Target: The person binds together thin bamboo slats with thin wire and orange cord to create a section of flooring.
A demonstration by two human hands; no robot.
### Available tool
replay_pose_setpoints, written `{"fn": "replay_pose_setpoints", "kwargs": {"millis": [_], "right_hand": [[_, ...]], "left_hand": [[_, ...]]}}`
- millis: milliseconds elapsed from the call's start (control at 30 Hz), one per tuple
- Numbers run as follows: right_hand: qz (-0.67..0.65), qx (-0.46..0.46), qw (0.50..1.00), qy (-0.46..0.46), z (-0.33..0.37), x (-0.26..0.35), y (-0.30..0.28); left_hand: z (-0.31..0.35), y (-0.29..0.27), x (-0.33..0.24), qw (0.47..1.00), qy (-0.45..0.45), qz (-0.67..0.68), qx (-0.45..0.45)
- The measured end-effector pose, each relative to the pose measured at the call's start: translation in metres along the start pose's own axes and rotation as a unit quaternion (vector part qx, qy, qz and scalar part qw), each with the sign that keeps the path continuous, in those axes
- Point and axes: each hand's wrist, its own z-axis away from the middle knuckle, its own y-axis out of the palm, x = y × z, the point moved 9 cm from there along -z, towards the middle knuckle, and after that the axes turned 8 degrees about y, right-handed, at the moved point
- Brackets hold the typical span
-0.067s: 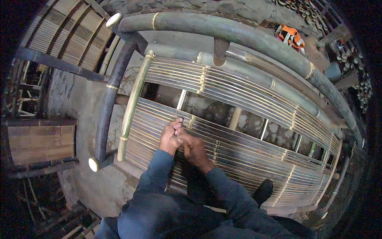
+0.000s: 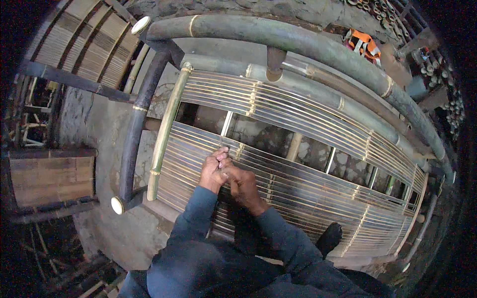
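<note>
My left hand point(image 2: 212, 174) is closed, its fingers pinched together above the bamboo slats point(image 2: 191, 154) of a long seat or bed frame. Pressed close against it, my right hand point(image 2: 244, 186) is closed too, with its fingers curled in. Whatever they grip is too small or hidden to name. A thin dark line shows just beyond the left fingertips, by a pale crosspiece point(image 2: 227, 123) that spans the gap in the slats. Several slats form a second band point(image 2: 298, 107) on the far side of that gap.
A thick bamboo rail point(image 2: 293, 37) curves along the far side, and a dark bamboo post point(image 2: 135, 144) stands at the left. Woven bamboo panels point(image 2: 52, 181) are at the far left. An orange and white cloth point(image 2: 364, 44) lies at the back right. My dark foot point(image 2: 329, 239) rests on the slats.
</note>
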Motion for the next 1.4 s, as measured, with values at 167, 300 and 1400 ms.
{"fn": "replay_pose_setpoints", "kwargs": {"millis": [167,300,1400], "right_hand": [[0.013,0.025,1.000,0.002,0.005,-0.014,0.013],[0.017,0.050,0.999,-0.011,0.008,-0.007,-0.004],[0.136,-0.411,0.850,0.301,0.160,-0.100,-0.250]], "left_hand": [[0.010,-0.005,-0.002,0.995,0.011,-0.095,0.013],[0.018,-0.001,-0.033,0.952,0.084,-0.295,0.009],[-0.012,0.190,0.260,0.389,0.196,-0.780,0.449]]}}
